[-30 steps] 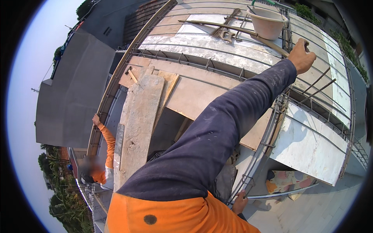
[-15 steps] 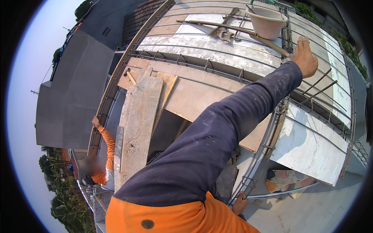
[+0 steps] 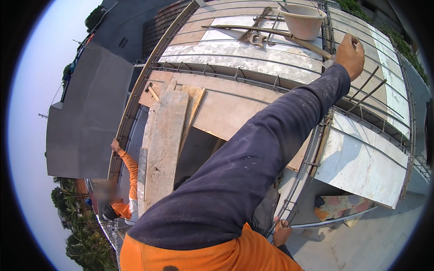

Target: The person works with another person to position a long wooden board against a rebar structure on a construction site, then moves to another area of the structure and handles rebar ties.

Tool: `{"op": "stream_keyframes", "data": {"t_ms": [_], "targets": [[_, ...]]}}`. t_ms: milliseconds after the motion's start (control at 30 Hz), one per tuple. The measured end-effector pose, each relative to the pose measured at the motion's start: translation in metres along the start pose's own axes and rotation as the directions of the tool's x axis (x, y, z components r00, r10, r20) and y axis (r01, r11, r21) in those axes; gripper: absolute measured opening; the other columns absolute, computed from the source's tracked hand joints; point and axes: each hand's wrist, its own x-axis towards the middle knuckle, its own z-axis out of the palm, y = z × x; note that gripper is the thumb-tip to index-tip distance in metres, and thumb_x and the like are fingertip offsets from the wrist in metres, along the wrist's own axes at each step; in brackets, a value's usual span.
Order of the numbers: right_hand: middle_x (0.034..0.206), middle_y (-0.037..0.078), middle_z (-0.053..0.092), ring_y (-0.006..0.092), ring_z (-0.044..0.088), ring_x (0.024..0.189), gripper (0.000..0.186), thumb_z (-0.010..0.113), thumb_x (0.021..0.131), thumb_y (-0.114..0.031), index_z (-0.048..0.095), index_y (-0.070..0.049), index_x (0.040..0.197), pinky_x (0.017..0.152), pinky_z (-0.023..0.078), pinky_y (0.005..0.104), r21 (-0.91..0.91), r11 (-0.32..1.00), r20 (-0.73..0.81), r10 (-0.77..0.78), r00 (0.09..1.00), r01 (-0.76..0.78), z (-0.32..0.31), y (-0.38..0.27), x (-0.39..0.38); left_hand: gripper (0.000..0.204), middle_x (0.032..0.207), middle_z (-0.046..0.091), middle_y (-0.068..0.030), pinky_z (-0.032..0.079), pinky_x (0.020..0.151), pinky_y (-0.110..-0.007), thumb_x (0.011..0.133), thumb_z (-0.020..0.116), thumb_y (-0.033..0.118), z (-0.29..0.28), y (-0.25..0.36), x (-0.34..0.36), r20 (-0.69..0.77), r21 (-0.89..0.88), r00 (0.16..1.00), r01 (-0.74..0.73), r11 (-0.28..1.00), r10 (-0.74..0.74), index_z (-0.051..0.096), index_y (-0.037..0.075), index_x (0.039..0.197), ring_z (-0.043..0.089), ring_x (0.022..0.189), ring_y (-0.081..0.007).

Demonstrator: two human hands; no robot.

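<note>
My left arm, in a dark sleeve, stretches to the upper right across the formwork. My left hand (image 3: 351, 55) is closed with fingers curled, above the boards and steel bars; what it holds, if anything, is hidden. Beside it lies a wooden-handled tool (image 3: 316, 48) with a metal head. A pale bucket (image 3: 304, 22) stands just beyond. Low in the picture, my right hand (image 3: 282, 232) is closed at the steel bar (image 3: 289, 208) of a beam cage, its fingers partly hidden. A handsaw (image 3: 258, 41) and a twig broom (image 3: 262, 19) lie left of the bucket.
A co-worker (image 3: 124, 208) at the left has a hand on the form's edge board (image 3: 131, 106). Rough planks (image 3: 165, 144) span an opening, with a hammer (image 3: 153, 93) near their far end. Two bar ends (image 3: 368, 88) stick up right of my arm.
My left hand's fingers, stretched up before, are now curled in. The whole view has shifted slightly. My right hand stays at the steel bar.
</note>
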Motion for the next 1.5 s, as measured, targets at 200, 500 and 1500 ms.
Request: {"op": "stream_keyframes", "data": {"t_ms": [200,500,1500], "targets": [[0.065,-0.002,0.049,0.0115,0.045,0.061,0.021,0.068,0.096,-0.018,0.062,0.001,0.09,0.059,0.039,0.03,0.092,0.994,-0.045,0.071,0.996,-0.066,-0.009,-0.009,0.0,0.047,0.129,0.064,-0.0109,0.03,0.111,-0.057,0.081,0.072,0.035,-0.016,0.005,0.023,0.585,0.708,0.687,-0.692,0.142,0.432,0.068,0.01,0.121,0.046,0.134,-0.0298],[0.06,-0.002,0.049,0.0085,0.039,0.053,0.042,0.089,0.075,-0.028,0.063,0.001,0.091,0.05,0.031,0.0289,-0.089,0.996,-0.094,-0.04,0.995,0.031,0.001,-0.046,-0.014,0.012,0.078,0.072,-0.009,0.036,0.106,-0.064,0.084,0.078,0.015,0.054,-0.063,0.065,0.607,0.081,0.551,-0.76,-0.645,-0.572,0.076,0.011,0.095,0.07,0.084,-0.0291],[0.064,0.002,0.055,0.0078,0.044,0.057,0.04,0.089,0.077,-0.02,0.054,-0.002,0.072,0.051,0.034,0.0293,-0.072,0.997,-0.061,0.026,0.998,-0.031,0.005,-0.011,-0.004,0.012,0.08,0.066,-0.0001,0.037,0.068,-0.048,0.088,0.067,0.027,0.046,-0.077,0.063,0.663,0.368,0.561,-0.821,-0.437,-0.495,0.075,0.019,0.089,0.06,0.079,-0.0235]]}}
